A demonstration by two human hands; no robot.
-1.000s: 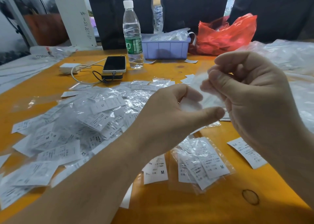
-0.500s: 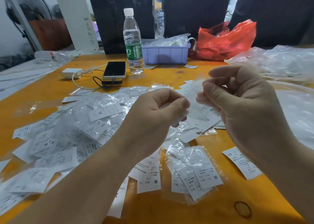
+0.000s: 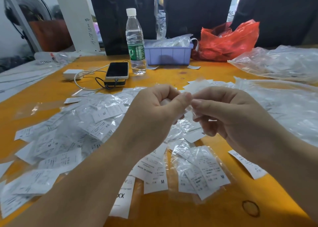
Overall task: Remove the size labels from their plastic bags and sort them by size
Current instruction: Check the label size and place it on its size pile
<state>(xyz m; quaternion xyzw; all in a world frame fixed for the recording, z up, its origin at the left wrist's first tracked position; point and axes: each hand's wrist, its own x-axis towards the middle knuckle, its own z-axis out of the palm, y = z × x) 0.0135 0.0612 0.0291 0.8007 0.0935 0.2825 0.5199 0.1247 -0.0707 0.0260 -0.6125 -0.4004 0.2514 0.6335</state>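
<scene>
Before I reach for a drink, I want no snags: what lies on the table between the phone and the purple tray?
In the head view, only the water bottle stands between the phone and the purple tray.

Bright, even indoor light on the orange worktop [image 3: 172, 209]. Daylight blows out the gaps behind the water bottle [image 3: 135, 42]. Glare flecks on crinkled plastic bags [image 3: 89, 116] left of the hands [image 3: 154, 116]. Soft shadows under forearms. Wide-angle bowing at edges; near label print smeared.
</scene>
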